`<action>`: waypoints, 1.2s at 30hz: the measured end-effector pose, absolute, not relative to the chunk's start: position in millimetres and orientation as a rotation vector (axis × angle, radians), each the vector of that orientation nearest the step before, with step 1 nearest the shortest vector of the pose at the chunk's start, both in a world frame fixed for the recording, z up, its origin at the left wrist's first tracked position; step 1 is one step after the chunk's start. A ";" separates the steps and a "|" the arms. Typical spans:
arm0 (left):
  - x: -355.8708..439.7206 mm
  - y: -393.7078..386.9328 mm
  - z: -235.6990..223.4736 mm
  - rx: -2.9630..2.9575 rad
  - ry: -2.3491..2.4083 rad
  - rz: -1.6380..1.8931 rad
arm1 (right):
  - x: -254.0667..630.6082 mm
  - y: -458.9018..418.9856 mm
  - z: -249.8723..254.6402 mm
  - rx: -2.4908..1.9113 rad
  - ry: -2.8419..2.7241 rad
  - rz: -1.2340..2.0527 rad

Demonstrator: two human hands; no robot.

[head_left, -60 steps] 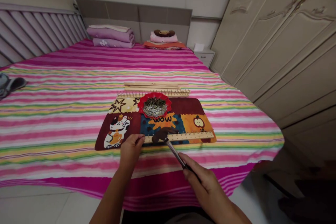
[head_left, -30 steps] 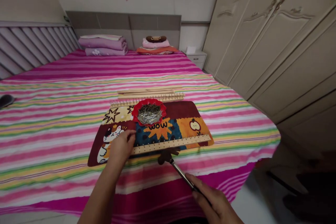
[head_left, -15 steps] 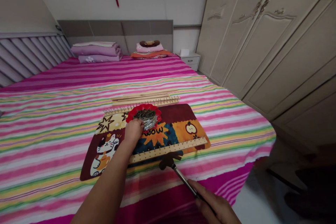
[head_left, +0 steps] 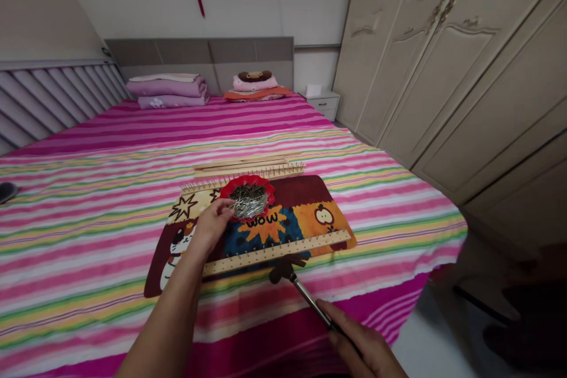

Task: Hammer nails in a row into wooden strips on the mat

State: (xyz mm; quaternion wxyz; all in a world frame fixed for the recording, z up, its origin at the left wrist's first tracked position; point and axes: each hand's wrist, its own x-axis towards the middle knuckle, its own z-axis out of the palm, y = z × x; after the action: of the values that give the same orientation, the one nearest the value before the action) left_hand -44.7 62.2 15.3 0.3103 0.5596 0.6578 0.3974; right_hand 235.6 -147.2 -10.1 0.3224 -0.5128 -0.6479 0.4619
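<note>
My left hand [head_left: 211, 224] hovers beside a red dish [head_left: 247, 196] full of small metal nails, its fingers pinched at the dish's left edge; what they hold is too small to make out. Gripped in my right hand [head_left: 363, 347] is a hammer [head_left: 297, 287] by its handle, with the dark head resting just in front of a wooden strip [head_left: 274, 253] studded with a row of nails. The strip lies along the near edge of a colourful cartoon mat [head_left: 310, 212] on the striped bed.
More wooden strips [head_left: 248, 165], one with nails, lie behind the dish. The pink striped bed sheet [head_left: 88, 189] spreads wide on the left. Folded bedding [head_left: 168, 88] and a pillow stack [head_left: 254, 85] sit by the headboard. A wardrobe [head_left: 465, 71] stands on the right.
My left hand left the near strip, reached into the red dish and now draws back with fingers pinched. The hammer head came off the strip and rests in front of it.
</note>
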 end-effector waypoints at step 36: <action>-70.9 -34.3 -39.0 1.001 1.752 1.208 | 224.7 -156.3 -17.3 -1.362 -1.800 1.177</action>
State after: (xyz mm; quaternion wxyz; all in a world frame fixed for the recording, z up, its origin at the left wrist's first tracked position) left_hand -70.9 -34.3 -39.0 0.3846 0.3927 0.6878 0.4742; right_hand 224.7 -156.3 -17.3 0.2937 -0.5116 -0.6758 0.4419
